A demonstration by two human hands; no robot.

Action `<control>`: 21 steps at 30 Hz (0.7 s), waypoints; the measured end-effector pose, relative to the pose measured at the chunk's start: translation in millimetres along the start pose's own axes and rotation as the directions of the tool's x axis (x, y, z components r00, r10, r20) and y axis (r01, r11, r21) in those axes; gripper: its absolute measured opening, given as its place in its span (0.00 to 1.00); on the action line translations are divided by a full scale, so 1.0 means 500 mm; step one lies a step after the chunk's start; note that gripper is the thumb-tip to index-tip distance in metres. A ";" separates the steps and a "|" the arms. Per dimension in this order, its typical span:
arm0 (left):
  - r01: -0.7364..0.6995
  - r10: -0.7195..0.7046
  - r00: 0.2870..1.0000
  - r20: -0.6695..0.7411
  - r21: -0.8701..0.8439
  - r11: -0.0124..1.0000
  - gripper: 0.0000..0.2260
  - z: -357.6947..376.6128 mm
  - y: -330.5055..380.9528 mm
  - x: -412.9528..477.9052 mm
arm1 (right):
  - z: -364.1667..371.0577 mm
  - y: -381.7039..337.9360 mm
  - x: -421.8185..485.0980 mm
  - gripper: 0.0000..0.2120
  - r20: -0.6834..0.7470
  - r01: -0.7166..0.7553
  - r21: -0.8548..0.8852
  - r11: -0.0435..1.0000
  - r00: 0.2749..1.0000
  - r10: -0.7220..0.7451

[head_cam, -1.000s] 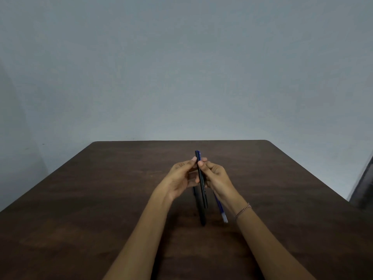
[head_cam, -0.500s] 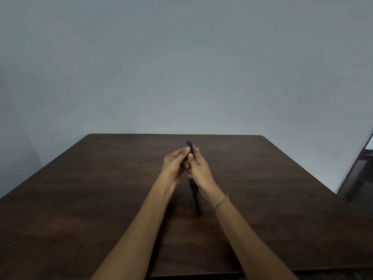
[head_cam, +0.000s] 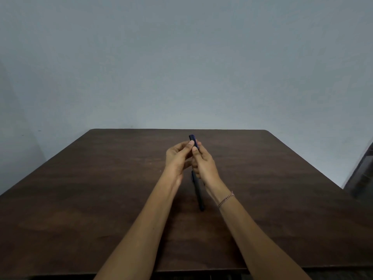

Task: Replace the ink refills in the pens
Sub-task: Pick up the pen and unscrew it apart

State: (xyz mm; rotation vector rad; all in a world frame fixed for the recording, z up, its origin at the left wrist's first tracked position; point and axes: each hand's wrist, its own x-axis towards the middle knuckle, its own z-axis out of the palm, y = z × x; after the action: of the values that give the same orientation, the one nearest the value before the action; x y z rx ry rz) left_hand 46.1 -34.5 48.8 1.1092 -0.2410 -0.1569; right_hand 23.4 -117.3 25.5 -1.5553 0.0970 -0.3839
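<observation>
Since the earlier frames, both hands have closed together on the pen and the loose blue refill on the bench beside the right wrist has gone out of view. Left hand [head_cam: 177, 158] pinches the upper end of the pen [head_cam: 198, 190] between thumb and fingertips. Right hand [head_cam: 204, 164] wraps the barrel just below, its grip closed around it. Only the dark blue top end and the lower barrel show; the lower end hangs just above, or rests on, the bench [head_cam: 80, 199], which one cannot be told. Current step, as judged: opening or closing the barrel joint. Whether a refill is inside cannot be told. Next move calls for opposed twisting, with the barrel held steady to avoid dropping small parts.
</observation>
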 end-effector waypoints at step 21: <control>0.281 -0.213 0.937 -0.277 0.232 0.931 0.06 -0.105 0.041 0.035 | -0.071 -0.023 0.008 0.11 0.124 -0.141 0.260 0.955 0.986 0.112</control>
State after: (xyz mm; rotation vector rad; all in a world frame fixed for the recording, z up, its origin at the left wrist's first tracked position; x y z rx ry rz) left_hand 77.2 15.7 46.8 1.4166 0.1091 -0.2138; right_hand 14.4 -151.7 36.4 -1.2915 0.0574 -0.2005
